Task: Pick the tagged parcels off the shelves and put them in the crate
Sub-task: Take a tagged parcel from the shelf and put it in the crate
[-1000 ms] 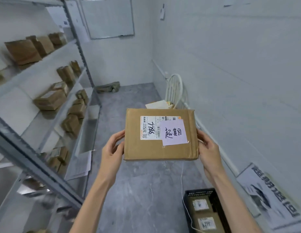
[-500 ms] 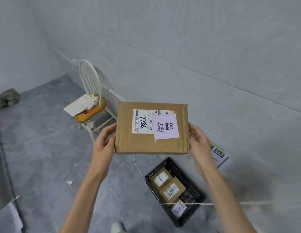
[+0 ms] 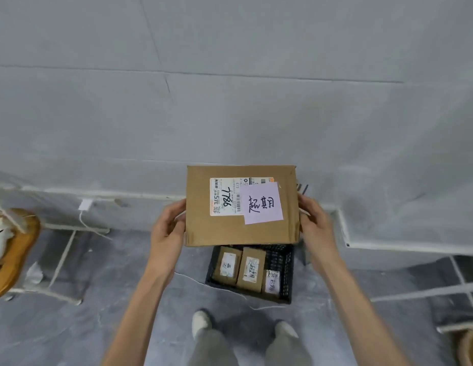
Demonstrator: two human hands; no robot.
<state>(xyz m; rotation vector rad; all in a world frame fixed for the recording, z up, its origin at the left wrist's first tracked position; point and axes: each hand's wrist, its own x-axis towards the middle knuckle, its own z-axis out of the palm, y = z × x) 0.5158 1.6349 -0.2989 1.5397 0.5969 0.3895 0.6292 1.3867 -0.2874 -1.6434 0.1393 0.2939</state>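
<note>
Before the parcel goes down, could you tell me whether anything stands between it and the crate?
Nothing visible hangs between the held parcel and the black crate below it. Three small parcels already lie in the crate, so it would likely rest on them.

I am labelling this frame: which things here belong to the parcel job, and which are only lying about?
Job: large parcel, held between left hand and right hand; black crate; three small parcels inside it.
Lying about: wooden chair; white cable.
</note>
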